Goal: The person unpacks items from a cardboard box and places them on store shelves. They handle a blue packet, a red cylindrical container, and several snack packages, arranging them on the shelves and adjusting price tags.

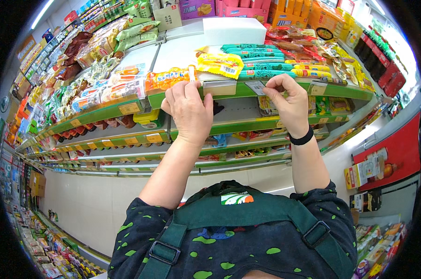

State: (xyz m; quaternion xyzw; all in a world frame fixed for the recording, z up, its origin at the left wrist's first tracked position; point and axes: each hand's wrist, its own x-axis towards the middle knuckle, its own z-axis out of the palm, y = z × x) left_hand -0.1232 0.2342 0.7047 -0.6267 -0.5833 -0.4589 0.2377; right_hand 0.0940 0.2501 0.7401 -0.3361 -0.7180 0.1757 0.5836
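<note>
My right hand [290,101], with a black band at the wrist, pinches the right edge of a small printed price label [255,87] in front of the green shelf edge [343,91]. My left hand [190,111] is at the same shelf edge, its fingertips by an orange snack packet [170,78]; whether they grip anything cannot be told. Between the hands, a clear label holder with a pale card [219,88] sits on the shelf edge. Just above lie a yellow snack packet [220,65] and several teal-wrapped sausages [266,74].
A white foam block [234,30] stands behind the sausages. Red sausage packets [292,40] lie at the back right. Lower shelves [210,130] with packaged food run below my hands. At the right are dark bottles [371,47] and a red panel [402,146].
</note>
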